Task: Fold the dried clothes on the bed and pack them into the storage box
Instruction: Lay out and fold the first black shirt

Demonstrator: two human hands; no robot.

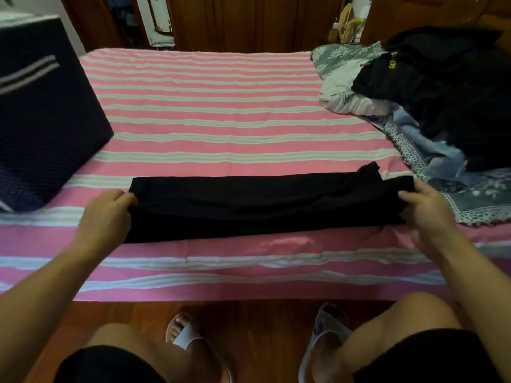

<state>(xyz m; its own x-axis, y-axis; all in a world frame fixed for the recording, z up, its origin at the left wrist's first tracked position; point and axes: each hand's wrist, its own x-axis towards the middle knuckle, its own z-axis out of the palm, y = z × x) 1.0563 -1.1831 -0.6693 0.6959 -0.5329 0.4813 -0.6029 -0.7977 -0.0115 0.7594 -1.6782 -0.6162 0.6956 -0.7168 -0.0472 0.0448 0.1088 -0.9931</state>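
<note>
A black garment (262, 205) lies folded into a long flat band across the near part of the bed. My left hand (107, 214) grips its left end with curled fingers. My right hand (425, 211) pinches its right end near the corner. A dark navy fabric storage box (47, 114) with grey stripes stands on the bed at the left, apart from the garment. A pile of unfolded clothes (431, 87), mostly black with white and blue pieces, sits at the right rear.
The bed carries a pink and white striped sheet (210, 111). A blue patterned blanket (470, 194) lies under the pile at the right. Wooden wardrobe doors (249, 20) stand beyond the bed. My knees and slippered feet are over the wooden floor (257, 327) at the near edge.
</note>
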